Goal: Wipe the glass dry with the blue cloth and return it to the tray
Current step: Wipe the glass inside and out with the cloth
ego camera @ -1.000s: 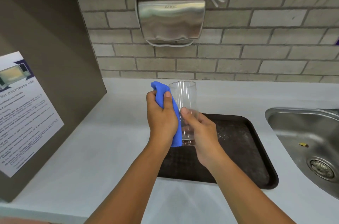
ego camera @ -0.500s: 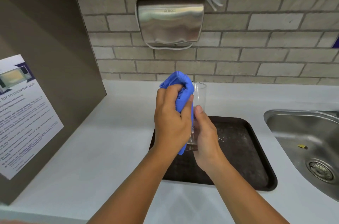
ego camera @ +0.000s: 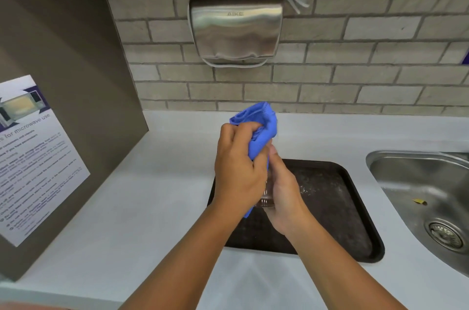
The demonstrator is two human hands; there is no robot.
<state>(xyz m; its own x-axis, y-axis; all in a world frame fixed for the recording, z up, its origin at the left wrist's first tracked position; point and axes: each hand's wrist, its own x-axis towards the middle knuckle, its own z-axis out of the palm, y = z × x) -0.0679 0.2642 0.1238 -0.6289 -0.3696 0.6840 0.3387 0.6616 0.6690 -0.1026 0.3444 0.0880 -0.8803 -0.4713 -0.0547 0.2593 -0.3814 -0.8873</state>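
Observation:
Above the dark tray (ego camera: 340, 210) I hold a clear glass (ego camera: 266, 199) upright; only its lower part shows between my hands. My right hand (ego camera: 284, 190) grips the glass low on its right side. My left hand (ego camera: 238, 170) clutches the blue cloth (ego camera: 258, 129), which is bunched over and into the top of the glass and hides its rim. A tail of the cloth hangs below my left palm.
The tray lies on a white counter (ego camera: 157, 208). A steel sink (ego camera: 431, 195) is at the right. A brown panel with a microwave notice (ego camera: 30, 154) stands at the left. A steel hand dryer (ego camera: 236, 30) hangs on the brick wall behind.
The blue cloth has moved from the glass's left side up over its top and now covers the rim. My left hand has shifted right, over the glass; my right hand keeps its grip.

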